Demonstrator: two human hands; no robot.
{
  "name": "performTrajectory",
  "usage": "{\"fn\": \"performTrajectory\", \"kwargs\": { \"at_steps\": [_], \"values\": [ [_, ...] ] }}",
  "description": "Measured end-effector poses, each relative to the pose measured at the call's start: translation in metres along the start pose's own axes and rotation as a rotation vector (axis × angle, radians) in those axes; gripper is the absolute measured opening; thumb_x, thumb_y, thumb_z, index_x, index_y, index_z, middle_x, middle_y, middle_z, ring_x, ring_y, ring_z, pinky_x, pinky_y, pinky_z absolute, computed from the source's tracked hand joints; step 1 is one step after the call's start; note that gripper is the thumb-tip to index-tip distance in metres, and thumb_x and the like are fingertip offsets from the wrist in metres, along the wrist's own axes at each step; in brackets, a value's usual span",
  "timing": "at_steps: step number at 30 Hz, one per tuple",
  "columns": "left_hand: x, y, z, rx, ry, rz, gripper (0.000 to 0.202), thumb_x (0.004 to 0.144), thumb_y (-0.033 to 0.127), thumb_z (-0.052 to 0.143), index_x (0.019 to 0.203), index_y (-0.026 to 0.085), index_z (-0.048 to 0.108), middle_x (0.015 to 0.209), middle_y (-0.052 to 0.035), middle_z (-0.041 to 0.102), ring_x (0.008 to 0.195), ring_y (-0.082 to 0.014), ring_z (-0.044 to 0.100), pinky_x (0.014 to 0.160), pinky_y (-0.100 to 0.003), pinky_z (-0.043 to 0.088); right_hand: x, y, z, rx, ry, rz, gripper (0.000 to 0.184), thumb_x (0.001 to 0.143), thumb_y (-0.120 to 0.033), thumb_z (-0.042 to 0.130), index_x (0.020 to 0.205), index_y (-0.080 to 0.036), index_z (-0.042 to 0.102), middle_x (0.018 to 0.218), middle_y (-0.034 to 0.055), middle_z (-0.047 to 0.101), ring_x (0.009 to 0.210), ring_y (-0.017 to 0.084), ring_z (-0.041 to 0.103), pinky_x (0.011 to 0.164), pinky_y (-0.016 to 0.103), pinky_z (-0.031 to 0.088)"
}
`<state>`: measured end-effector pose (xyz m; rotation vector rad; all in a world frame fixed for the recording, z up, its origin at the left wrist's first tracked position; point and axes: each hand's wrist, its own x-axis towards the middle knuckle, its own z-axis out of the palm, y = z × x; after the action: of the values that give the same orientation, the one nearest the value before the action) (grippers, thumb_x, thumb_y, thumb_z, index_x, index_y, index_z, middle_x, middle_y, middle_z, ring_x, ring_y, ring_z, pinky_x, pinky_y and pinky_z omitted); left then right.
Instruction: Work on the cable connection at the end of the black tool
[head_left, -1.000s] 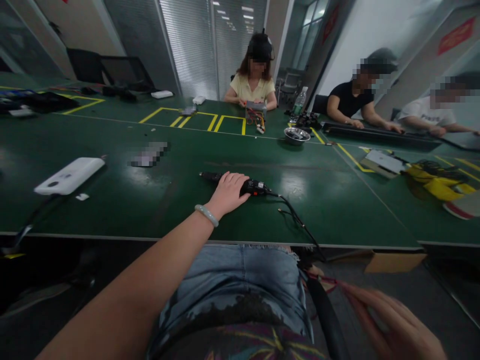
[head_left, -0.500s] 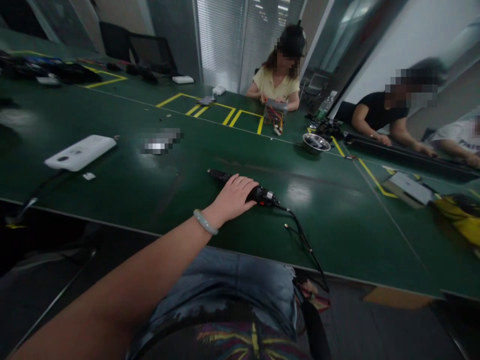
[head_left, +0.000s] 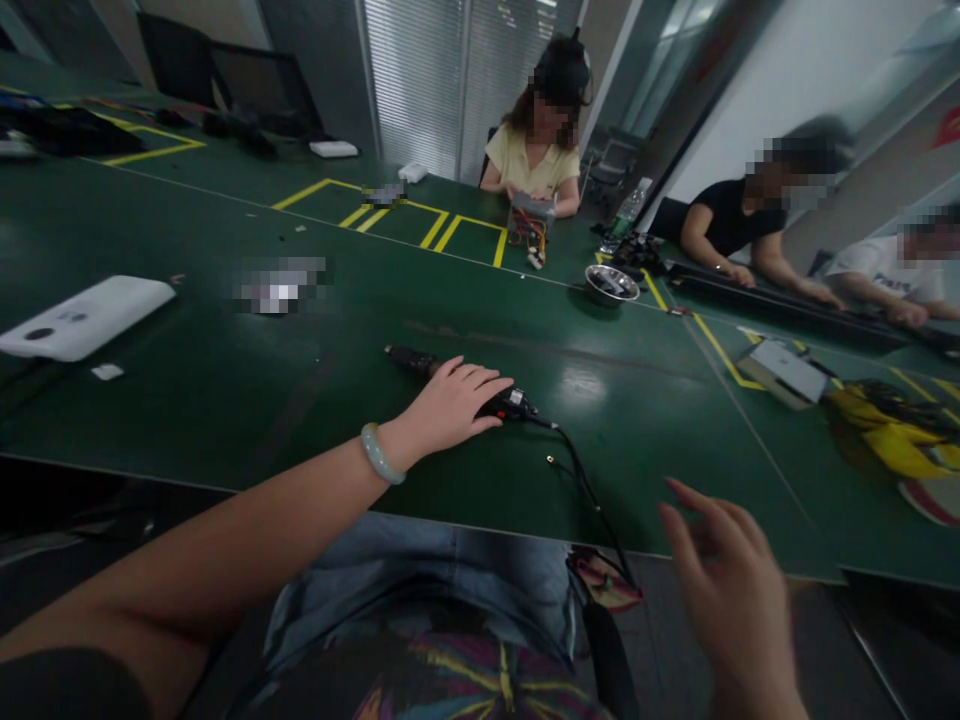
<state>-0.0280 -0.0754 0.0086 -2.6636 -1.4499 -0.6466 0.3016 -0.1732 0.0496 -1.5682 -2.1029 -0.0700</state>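
A black corded electric screwdriver (head_left: 513,403) lies on the green table, its tip pointing left and its cable running off the right end. My left hand (head_left: 456,402), with a pale bangle at the wrist, is laid over the tool's middle. The fingers reach across its body and the thumb rests along the near side, so that part is hidden. My right hand (head_left: 731,580) is raised near the table's front edge at lower right, thumb and fingers apart, holding nothing that I can see. The screwdriver's cable (head_left: 589,487) drops over the edge to its left.
A white device (head_left: 90,315) lies at left, beside a small white piece (head_left: 107,371). Farther back stands a metal bowl (head_left: 611,285). A silver box (head_left: 786,372) and a yellow bundle (head_left: 892,425) lie at right. Several people work across the table.
My right hand has come into view at lower right. The left hand stays on the screwdriver, its fingers now lying a little flatter. The whole view has shifted slightly to the right.
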Motion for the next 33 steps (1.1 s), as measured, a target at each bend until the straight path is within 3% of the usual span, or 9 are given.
{"fn": "performTrajectory", "kwargs": {
  "at_steps": [5, 9, 14, 17, 20, 23, 26, 30, 33],
  "values": [
    [0.016, 0.001, 0.001, -0.004, -0.058, 0.097, 0.052, 0.089, 0.038, 0.058, 0.137, 0.028, 0.043, 0.133, -0.0064, 0.054, 0.125, -0.0250, 0.046, 0.103, -0.041, 0.034, 0.020, -0.032, 0.041, -0.175, -0.322, -0.079, 0.023, 0.088, -0.037, 0.058, 0.105, -0.024, 0.065, 0.095, 0.0081, 0.064, 0.084, 0.025, 0.062, 0.073, 0.035, 0.048],
    [0.033, -0.003, 0.003, 0.008, -0.105, 0.135, 0.051, 0.087, 0.035, 0.060, 0.134, 0.026, 0.046, 0.122, -0.0062, 0.059, 0.107, -0.0234, 0.058, 0.091, -0.036, 0.043, 0.055, -0.029, 0.052, -0.218, -0.425, -0.093, 0.015, 0.090, -0.030, 0.055, 0.086, -0.024, 0.068, 0.083, 0.0048, 0.065, 0.075, 0.021, 0.062, 0.070, 0.032, 0.045],
    [0.050, -0.011, 0.008, 0.025, -0.085, 0.098, 0.047, 0.085, 0.033, 0.061, 0.130, 0.025, 0.049, 0.120, -0.0066, 0.059, 0.107, -0.0235, 0.058, 0.092, -0.035, 0.042, 0.107, -0.021, 0.055, 0.040, -0.442, -0.057, 0.028, 0.091, -0.041, 0.052, 0.079, -0.024, 0.071, 0.081, 0.0029, 0.068, 0.074, 0.018, 0.061, 0.065, 0.027, 0.040],
    [0.052, -0.018, 0.009, 0.007, -0.082, 0.048, 0.046, 0.085, 0.032, 0.061, 0.128, 0.025, 0.049, 0.120, -0.0066, 0.057, 0.107, -0.0230, 0.058, 0.089, -0.034, 0.044, 0.137, -0.025, 0.067, 0.266, -0.588, 0.029, 0.038, 0.090, -0.050, 0.050, 0.080, -0.021, 0.071, 0.067, 0.0007, 0.065, 0.059, 0.015, 0.056, 0.053, 0.024, 0.036],
    [0.049, -0.022, 0.007, -0.027, -0.093, 0.035, 0.044, 0.085, 0.039, 0.060, 0.125, 0.025, 0.049, 0.121, -0.0061, 0.057, 0.106, -0.0229, 0.059, 0.086, -0.033, 0.045, 0.159, -0.027, 0.082, 0.440, -0.700, 0.029, 0.037, 0.086, -0.050, 0.053, 0.092, -0.020, 0.074, 0.068, -0.0004, 0.065, 0.057, 0.012, 0.054, 0.053, 0.022, 0.036],
    [0.050, -0.022, 0.005, -0.059, -0.096, 0.009, 0.044, 0.088, 0.053, 0.052, 0.122, 0.025, 0.051, 0.118, -0.0057, 0.060, 0.107, -0.0241, 0.058, 0.086, -0.035, 0.045, 0.174, -0.023, 0.094, 0.533, -0.673, 0.032, 0.035, 0.087, -0.044, 0.053, 0.102, -0.021, 0.074, 0.070, -0.0003, 0.065, 0.060, 0.012, 0.054, 0.053, 0.021, 0.037],
    [0.058, -0.021, 0.002, -0.099, -0.148, -0.044, 0.035, 0.092, 0.052, 0.044, 0.114, 0.026, 0.054, 0.107, -0.0042, 0.064, 0.098, -0.0227, 0.061, 0.081, -0.034, 0.046, 0.182, -0.013, 0.102, 0.590, -0.591, 0.050, 0.036, 0.087, -0.043, 0.051, 0.104, -0.020, 0.074, 0.070, 0.0003, 0.064, 0.061, 0.012, 0.053, 0.053, 0.021, 0.037],
    [0.073, -0.023, 0.002, -0.136, -0.227, -0.029, 0.039, 0.081, 0.054, 0.061, 0.106, 0.025, 0.056, 0.100, -0.0027, 0.064, 0.088, -0.0206, 0.062, 0.071, -0.029, 0.048, 0.181, 0.004, 0.113, 0.652, -0.545, 0.125, 0.037, 0.084, -0.045, 0.057, 0.100, -0.017, 0.075, 0.069, 0.0008, 0.064, 0.060, 0.012, 0.053, 0.053, 0.021, 0.037],
    [0.075, -0.022, 0.006, -0.103, -0.207, -0.034, 0.052, 0.070, 0.056, 0.071, 0.107, 0.022, 0.058, 0.105, -0.0062, 0.062, 0.097, -0.0246, 0.060, 0.078, -0.033, 0.048, 0.172, 0.011, 0.122, 0.692, -0.521, 0.178, 0.032, 0.078, -0.042, 0.065, 0.094, -0.015, 0.075, 0.071, 0.0014, 0.067, 0.063, 0.013, 0.056, 0.058, 0.023, 0.040]
  ]
}}
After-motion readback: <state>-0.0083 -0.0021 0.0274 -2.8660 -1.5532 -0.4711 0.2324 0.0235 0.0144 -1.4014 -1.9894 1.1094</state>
